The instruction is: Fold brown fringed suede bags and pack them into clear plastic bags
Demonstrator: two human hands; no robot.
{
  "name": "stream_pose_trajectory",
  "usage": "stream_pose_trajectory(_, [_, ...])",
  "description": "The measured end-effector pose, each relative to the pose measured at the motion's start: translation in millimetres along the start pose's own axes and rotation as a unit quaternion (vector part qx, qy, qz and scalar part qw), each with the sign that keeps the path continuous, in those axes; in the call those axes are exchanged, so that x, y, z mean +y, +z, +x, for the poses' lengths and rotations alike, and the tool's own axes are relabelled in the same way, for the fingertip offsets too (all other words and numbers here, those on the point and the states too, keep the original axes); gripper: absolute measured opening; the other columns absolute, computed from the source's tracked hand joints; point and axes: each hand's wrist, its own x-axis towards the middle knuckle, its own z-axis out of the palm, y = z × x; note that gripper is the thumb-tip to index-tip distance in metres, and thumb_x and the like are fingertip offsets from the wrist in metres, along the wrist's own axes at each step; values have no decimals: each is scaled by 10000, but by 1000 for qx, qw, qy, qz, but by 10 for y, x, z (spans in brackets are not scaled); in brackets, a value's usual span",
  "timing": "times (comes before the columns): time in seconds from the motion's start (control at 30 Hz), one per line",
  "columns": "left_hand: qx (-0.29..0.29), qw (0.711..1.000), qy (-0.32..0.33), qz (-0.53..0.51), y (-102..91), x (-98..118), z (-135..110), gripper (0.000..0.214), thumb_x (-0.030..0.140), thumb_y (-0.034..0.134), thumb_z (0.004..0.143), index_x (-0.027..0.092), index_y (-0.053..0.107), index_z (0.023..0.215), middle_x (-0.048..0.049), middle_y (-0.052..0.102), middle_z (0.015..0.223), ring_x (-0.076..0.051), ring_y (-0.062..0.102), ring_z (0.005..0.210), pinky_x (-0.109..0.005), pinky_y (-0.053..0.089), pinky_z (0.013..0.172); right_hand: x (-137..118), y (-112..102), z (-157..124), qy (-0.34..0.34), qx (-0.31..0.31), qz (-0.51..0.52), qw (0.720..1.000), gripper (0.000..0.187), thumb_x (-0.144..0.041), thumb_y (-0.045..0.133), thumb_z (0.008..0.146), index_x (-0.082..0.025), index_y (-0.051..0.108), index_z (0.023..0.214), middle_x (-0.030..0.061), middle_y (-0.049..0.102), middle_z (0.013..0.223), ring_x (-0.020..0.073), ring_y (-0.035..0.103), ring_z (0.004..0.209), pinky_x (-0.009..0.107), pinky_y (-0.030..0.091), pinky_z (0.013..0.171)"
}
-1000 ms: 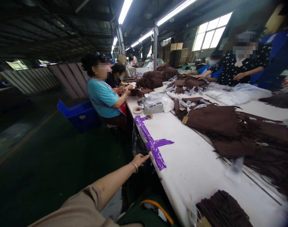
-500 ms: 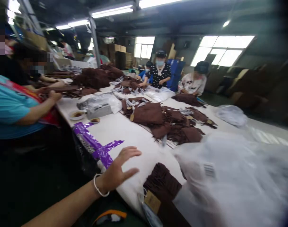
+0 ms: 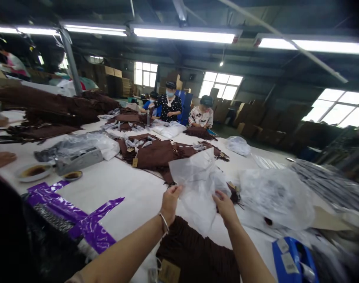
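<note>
I hold a clear plastic bag (image 3: pixel 197 177) up over the white table (image 3: pixel 132 188) with both hands. My left hand (image 3: pixel 170 201), with a thin bracelet at the wrist, pinches the bag's left edge. My right hand (image 3: pixel 225 205) grips its right edge. Right under my arms lies a folded brown fringed garment (image 3: pixel 197 255) with a cardboard tag (image 3: pixel 168 272).
Purple tape (image 3: pixel 79 220) runs along the table's near left edge. Brown garments (image 3: pixel 155 153), a grey tape dispenser (image 3: pixel 79 159), small dishes (image 3: pixel 33 171) and more plastic bags (image 3: pixel 273 196) lie around. A blue object (image 3: pixel 294 261) sits at the right. Other people (image 3: pixel 170 104) work across the table.
My view has swung right from the aisle to the table. My left hand left the table edge and, with my right hand, took hold of the plastic bag.
</note>
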Motion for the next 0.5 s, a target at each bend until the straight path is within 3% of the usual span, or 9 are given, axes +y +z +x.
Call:
stream_pose_trajectory(0.07, [22, 997, -62, -36, -209, -110, 190, 334, 426, 573, 783, 125, 606, 922, -92, 673, 932, -196, 639, 834, -323, 510, 775, 118, -128, -85, 25, -11, 29, 999, 421, -367, 660, 778, -187, 535, 1138, -46, 537, 697, 71, 500, 550, 187, 427, 487])
stream_pose_trajectory(0.13, [18, 996, -80, -20, -355, -208, 314, 344, 425, 580, 766, 113, 600, 908, -115, 676, 906, -198, 650, 799, -340, 523, 752, 250, -235, -218, 45, -21, 64, 997, 590, -405, 711, 696, -210, 491, 1208, -68, 509, 642, 63, 488, 530, 154, 376, 444])
stream_pose_trajectory(0.23, [12, 995, -94, 28, -441, -257, 432, 344, 423, 594, 753, 101, 611, 875, -132, 680, 847, -247, 652, 841, -396, 525, 762, 415, -308, -414, 68, -30, 95, 993, 696, -461, 725, 634, -179, 480, 1222, -30, 581, 712, 77, 529, 578, 149, 365, 432])
stream_pose_trajectory(0.3, [13, 994, -85, 67, -429, -190, 464, 330, 402, 614, 746, 109, 620, 897, -135, 678, 928, -285, 606, 1000, -442, 484, 867, 482, -296, -498, 76, -28, 97, 992, 739, -478, 720, 628, -160, 467, 1244, 4, 630, 771, 86, 548, 599, 160, 399, 461])
stream_pose_trajectory(0.33, [15, 993, -66, 92, -404, -133, 458, 335, 392, 626, 742, 120, 621, 938, -130, 663, 1016, -293, 548, 1106, -455, 436, 945, 502, -275, -523, 75, -26, 97, 992, 765, -485, 716, 631, -156, 449, 1268, 14, 646, 789, 90, 554, 603, 170, 420, 484])
stream_pose_trajectory(0.4, [1, 982, 32, 188, -319, -3, 385, 403, 396, 627, 757, 143, 598, 1069, -113, 585, 1211, -285, 378, 1287, -460, 301, 1075, 517, -210, -549, 66, -28, 95, 993, 814, -495, 708, 640, -156, 409, 1317, 16, 661, 780, 100, 558, 601, 192, 447, 524])
stream_pose_trajectory(0.43, [-30, 960, 105, 257, -260, 52, 319, 455, 411, 616, 774, 151, 569, 1144, -107, 537, 1284, -278, 299, 1337, -461, 249, 1107, 513, -168, -555, 59, -34, 95, 993, 827, -497, 701, 649, -160, 389, 1337, 11, 662, 761, 104, 557, 597, 200, 452, 537])
stream_pose_trajectory(0.5, [-128, 876, 249, 393, -125, 105, 155, 552, 446, 601, 793, 150, 504, 1249, -112, 475, 1353, -284, 222, 1372, -479, 237, 1114, 488, -72, -562, 36, -55, 98, 993, 822, -491, 673, 688, -179, 346, 1374, -4, 654, 727, 107, 550, 592, 211, 451, 556])
